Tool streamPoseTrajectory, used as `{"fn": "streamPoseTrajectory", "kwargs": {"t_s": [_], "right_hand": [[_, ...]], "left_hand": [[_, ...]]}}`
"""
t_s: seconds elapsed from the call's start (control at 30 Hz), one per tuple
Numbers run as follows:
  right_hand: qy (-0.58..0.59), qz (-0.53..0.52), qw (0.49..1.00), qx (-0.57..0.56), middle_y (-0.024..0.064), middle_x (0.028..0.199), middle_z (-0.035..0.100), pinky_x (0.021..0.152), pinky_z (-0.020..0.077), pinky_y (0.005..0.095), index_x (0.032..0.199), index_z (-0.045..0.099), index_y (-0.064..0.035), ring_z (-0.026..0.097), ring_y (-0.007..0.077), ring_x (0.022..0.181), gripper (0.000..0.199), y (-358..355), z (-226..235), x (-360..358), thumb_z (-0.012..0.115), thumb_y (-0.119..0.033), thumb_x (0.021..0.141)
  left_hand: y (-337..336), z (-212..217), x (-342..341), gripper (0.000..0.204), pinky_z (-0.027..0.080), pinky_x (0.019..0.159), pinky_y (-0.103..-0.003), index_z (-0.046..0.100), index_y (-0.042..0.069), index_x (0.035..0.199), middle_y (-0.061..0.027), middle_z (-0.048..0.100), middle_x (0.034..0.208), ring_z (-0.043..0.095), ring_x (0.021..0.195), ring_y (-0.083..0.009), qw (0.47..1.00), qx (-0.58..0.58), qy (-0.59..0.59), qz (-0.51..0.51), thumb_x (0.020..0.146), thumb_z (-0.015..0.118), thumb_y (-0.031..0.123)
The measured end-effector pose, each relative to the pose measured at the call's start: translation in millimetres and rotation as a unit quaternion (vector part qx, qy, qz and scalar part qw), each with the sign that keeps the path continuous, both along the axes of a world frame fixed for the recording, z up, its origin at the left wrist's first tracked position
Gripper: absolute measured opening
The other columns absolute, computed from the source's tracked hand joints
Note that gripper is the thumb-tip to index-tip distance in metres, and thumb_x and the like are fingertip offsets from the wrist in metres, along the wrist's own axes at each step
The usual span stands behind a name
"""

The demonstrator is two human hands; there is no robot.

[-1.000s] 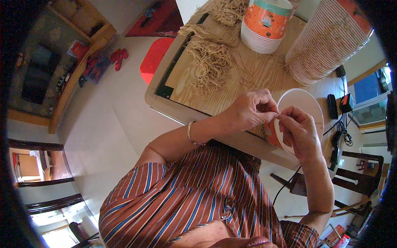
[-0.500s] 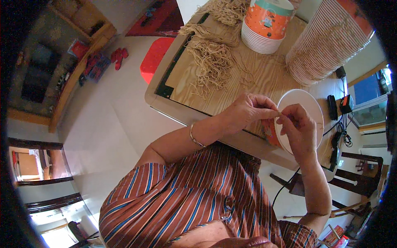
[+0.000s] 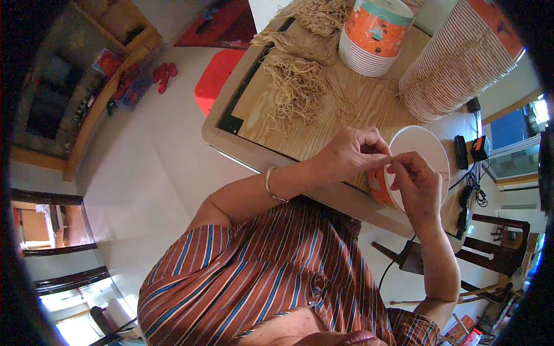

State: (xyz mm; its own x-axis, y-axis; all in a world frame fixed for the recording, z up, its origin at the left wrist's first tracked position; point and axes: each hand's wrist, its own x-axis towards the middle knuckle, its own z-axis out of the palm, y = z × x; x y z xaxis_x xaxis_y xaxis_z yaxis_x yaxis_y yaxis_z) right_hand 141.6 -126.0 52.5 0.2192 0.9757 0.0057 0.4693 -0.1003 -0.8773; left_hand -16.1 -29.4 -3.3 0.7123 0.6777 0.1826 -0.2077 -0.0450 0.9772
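Observation:
My left hand (image 3: 353, 151) and my right hand (image 3: 416, 175) meet fingertip to fingertip, each in a pinch. Between them is a tiny tan bit that looks like string, mostly covered by the fingers. A thin strand also shows to the right of my right hand, against the white inside of a paper bucket (image 3: 420, 138). This bucket is orange outside and lies tilted at the table's near edge, under and behind my hands. Farther away, a loose heap of tan strings (image 3: 297, 86) spreads over the wooden tabletop (image 3: 259, 124).
An orange and teal stack of paper buckets (image 3: 375, 37) stands behind the heap. To its right leans a taller bucket stack (image 3: 456, 63) with tan strings draped on it. Black cables and adapters (image 3: 480, 149) lie at the right edge. A red stool (image 3: 216, 81) stands left of the table.
Both hands stay pinched together at nearly the same spot; their fingers have shifted only slightly. The view has moved a little.

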Motion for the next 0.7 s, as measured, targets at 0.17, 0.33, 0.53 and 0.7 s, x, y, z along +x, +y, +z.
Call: {"fn": "streamPoseTrajectory", "kwargs": {"t_s": [0.17, 0.33, 0.53, 0.7], "right_hand": [[-0.023, 0.007, 1.000, -0.004, 0.0050, 0.076, 0.067, 0.052, 0.0494, 0.0236, 0.089, 0.064, -0.0009, 0.060, 0.0082, 0.059, 0.006, 2.7, 1.4, 6.3, 0.061, -0.007, 0.089], [-0.013, 0.063, 0.992, -0.106, 0.0038, 0.069, 0.062, 0.047, 0.0446, 0.0232, 0.087, 0.062, -0.0022, 0.056, 0.0072, 0.055, 0.006, 13.3, 19.1, 14.5, 0.061, -0.008, 0.088], [0.180, 0.083, 0.964, -0.176, 0.0010, 0.066, 0.056, 0.043, 0.0406, 0.0226, 0.083, 0.060, -0.0020, 0.051, 0.0076, 0.050, 0.010, 19.7, 27.6, 25.8, 0.059, -0.011, 0.088], [0.236, 0.115, 0.939, -0.220, 0.0031, 0.069, 0.056, 0.046, 0.0440, 0.0241, 0.084, 0.059, -0.0014, 0.053, 0.0095, 0.053, 0.011, 22.9, 28.5, 34.7, 0.056, -0.011, 0.088]], "left_hand": [[-0.7, 3.7, -1.0, 0.015, 0.047, 0.076, -0.027, 0.067, 0.003, 0.091, -0.0060, 0.063, 0.087, 0.060, 0.083, -0.0141, 0.989, 0.137, 0.028, 0.050, 0.084, 0.071, 0.015], [5.3, 8.6, -1.1, 0.013, 0.048, 0.076, -0.029, 0.066, 0.003, 0.090, -0.0057, 0.062, 0.086, 0.060, 0.083, -0.0150, 0.986, 0.160, 0.028, 0.034, 0.084, 0.070, 0.014], [8.1, 11.4, 1.1, 0.013, 0.048, 0.076, -0.029, 0.066, 0.001, 0.090, -0.0058, 0.062, 0.086, 0.060, 0.084, -0.0155, 0.987, 0.160, 0.031, 0.002, 0.082, 0.069, 0.011], [13.6, -1.3, 6.0, 0.018, 0.050, 0.074, -0.027, 0.066, -0.002, 0.092, -0.0076, 0.065, 0.088, 0.062, 0.083, -0.0121, 0.993, 0.119, 0.016, -0.023, 0.079, 0.070, 0.011]]}}
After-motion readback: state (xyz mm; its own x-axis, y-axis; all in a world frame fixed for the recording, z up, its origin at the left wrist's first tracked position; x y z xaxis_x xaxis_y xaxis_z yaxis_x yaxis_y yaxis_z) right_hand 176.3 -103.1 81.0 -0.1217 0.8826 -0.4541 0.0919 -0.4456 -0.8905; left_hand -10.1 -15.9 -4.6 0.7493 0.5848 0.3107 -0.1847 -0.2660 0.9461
